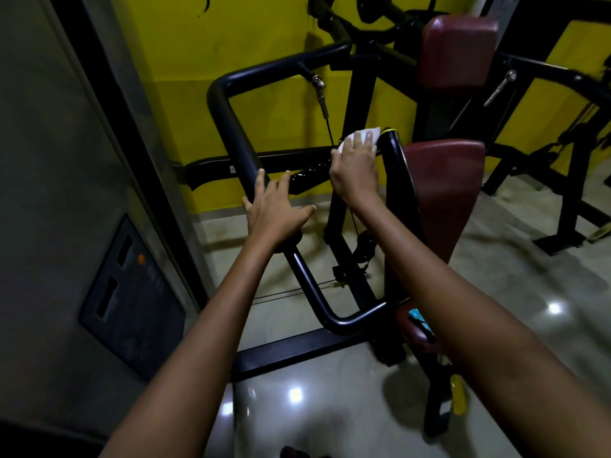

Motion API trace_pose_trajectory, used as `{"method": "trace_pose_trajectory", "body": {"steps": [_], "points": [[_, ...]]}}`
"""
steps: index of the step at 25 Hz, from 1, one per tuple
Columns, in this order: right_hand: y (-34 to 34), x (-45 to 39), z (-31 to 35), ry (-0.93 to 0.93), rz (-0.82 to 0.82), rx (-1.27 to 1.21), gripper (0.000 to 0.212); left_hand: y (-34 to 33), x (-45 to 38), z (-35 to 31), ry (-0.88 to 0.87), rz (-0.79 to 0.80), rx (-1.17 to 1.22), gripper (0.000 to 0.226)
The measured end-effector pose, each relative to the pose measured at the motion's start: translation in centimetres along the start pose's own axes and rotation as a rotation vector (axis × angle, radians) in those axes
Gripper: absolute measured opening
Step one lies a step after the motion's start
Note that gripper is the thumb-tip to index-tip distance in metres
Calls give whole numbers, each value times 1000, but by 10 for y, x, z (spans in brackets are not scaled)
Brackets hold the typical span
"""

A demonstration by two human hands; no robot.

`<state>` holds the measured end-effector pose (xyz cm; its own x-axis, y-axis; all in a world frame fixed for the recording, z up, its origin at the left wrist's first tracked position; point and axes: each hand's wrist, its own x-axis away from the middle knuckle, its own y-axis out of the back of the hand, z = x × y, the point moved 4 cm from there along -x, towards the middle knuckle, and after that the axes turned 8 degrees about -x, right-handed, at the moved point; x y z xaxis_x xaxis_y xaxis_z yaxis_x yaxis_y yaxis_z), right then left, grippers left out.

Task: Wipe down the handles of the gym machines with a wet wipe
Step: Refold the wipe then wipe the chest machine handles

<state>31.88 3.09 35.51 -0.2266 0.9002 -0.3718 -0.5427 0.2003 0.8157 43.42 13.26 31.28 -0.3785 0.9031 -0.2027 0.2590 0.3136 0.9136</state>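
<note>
Right hand (355, 168) at frame centre, fingers curled over white wet wipe (363, 137), pressing it onto ribbed black handle (310, 175) of gym machine (231, 127); wipe pokes out past fingertips toward 12 o'clock. Left hand (274, 209) at 8 o'clock from right hand, fingers spread and straight, resting on thick black frame bar, touching it. Maroon back pad (446, 193) at 3 o'clock of right hand. Yellow wall (248, 31) behind, 12 o'clock. Glossy tiled floor (330, 408) below, 6 o'clock.
</note>
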Motion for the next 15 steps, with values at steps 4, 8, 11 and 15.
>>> {"method": "trace_pose_trajectory", "body": {"steps": [4, 8, 11, 15], "points": [[-30, 47, 21, 455, 214, 56, 56, 2, 0, 2, 15, -8, 40, 75], [-1, 18, 0, 279, 102, 144, 55, 3, 2, 0, 14, 4, 40, 75], [-14, 27, 23, 436, 126, 147, 50, 3, 2, 0, 19, -4, 40, 73], [-1, 8, 13, 486, 69, 234, 34, 3, 2, 0, 19, -4, 47, 71]]}}
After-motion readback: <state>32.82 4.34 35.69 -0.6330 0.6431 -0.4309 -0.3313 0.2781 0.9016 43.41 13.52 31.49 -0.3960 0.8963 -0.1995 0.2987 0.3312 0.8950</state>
